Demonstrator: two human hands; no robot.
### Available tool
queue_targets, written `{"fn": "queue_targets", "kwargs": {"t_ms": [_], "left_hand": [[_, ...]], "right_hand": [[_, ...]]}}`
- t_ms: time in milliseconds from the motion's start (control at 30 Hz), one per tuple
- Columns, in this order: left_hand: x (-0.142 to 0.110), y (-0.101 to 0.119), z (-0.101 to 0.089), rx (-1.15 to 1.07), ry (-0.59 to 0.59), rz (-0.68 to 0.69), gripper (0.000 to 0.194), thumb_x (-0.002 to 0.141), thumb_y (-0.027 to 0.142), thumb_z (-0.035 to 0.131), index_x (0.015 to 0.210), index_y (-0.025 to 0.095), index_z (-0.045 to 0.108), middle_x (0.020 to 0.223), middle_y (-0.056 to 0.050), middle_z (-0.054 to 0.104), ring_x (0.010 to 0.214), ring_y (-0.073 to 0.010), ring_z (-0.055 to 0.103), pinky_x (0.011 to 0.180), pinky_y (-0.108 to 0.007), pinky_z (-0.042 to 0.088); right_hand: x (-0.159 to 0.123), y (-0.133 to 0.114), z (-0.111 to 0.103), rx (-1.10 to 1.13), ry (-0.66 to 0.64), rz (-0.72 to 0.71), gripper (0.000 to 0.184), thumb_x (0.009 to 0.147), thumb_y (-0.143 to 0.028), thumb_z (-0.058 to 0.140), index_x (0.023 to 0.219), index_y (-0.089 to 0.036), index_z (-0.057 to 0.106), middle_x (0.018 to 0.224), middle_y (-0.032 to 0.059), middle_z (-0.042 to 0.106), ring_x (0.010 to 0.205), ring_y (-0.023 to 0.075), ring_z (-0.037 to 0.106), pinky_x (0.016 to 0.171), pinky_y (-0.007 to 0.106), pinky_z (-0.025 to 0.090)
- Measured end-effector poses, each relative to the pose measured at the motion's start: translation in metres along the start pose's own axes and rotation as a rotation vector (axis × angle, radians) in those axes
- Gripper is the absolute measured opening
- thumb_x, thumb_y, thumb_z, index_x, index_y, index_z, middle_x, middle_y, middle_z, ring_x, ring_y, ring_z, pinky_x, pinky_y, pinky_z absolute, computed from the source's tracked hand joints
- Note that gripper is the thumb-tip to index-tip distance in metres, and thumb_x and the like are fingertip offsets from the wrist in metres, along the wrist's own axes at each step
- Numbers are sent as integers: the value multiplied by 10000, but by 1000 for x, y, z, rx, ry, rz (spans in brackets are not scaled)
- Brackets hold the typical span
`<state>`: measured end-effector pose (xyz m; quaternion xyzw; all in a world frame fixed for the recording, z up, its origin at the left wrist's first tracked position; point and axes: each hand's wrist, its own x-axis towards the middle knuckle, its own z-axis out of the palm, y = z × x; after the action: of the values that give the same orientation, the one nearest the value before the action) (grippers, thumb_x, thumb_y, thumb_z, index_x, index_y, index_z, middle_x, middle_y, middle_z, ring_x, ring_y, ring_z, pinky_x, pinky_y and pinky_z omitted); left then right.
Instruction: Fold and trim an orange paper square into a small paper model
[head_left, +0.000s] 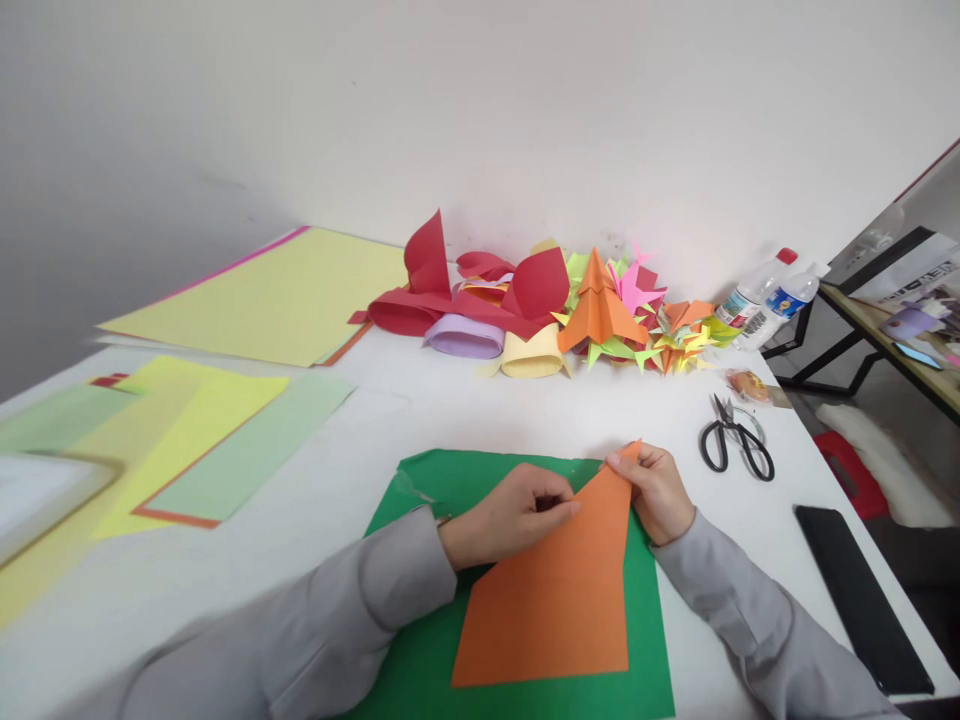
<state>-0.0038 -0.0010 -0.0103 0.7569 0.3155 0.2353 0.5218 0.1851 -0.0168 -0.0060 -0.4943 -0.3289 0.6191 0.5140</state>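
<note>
An orange sheet of paper (551, 620), its far end narrowed to a point, lies partly on a green sheet (652, 640) in front of me. My right hand (660, 490) pinches the paper's pointed far tip between thumb and fingers. Along the left slanted edge, my left hand (517, 515) has its thumb and fingers pressed together on the orange paper. The curled fingers of both hands are partly hidden.
Scissors (735, 440) and a black flat case (859, 595) lie to the right. Folded paper shapes (600, 310) and two bottles (772, 300) stand along the wall. Coloured sheets (247, 450) cover the left side, with a large yellow sheet (277, 300) behind them.
</note>
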Motion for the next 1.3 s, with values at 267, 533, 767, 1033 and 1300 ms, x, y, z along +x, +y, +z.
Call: {"fn": "queue_targets", "kwargs": {"t_ms": [267,533,767,1033,1300], "left_hand": [[0,5,-1,-36,-19,-38,319,781,328,476,525,167,375,523,51,297,524,-84,281,489,-228,219],[3,5,2,-89,15,-69,292,795,374,493,618,145,531,554,41,402,533,-90,331,497,-227,252],[4,2,5,-96,59,-40,351,815,367,468,533,168,403,520,58,284,514,-83,260,484,-237,206],[4,2,6,-92,81,-52,357,812,384,462,534,176,378,516,58,273,506,-82,245,468,-231,196],[3,2,4,-76,56,-78,344,799,359,468,527,175,366,514,58,288,511,-81,264,475,-228,213]], "right_hand": [[9,-5,-4,130,35,21,306,602,-401,804,554,-147,641,526,8,626,473,95,536,479,209,432],[1,9,2,-250,-97,-123,324,655,-473,747,603,-162,677,451,-45,481,452,76,378,450,226,269],[-1,10,8,-371,-180,-159,353,648,-485,740,567,-168,607,460,-62,423,455,70,301,457,242,206],[-4,8,10,-366,-186,-175,353,636,-466,751,525,-172,590,464,-59,434,457,68,307,448,234,220],[-3,8,7,-340,-114,-169,309,629,-441,757,516,-184,629,454,-43,471,453,86,348,452,243,258]]}}
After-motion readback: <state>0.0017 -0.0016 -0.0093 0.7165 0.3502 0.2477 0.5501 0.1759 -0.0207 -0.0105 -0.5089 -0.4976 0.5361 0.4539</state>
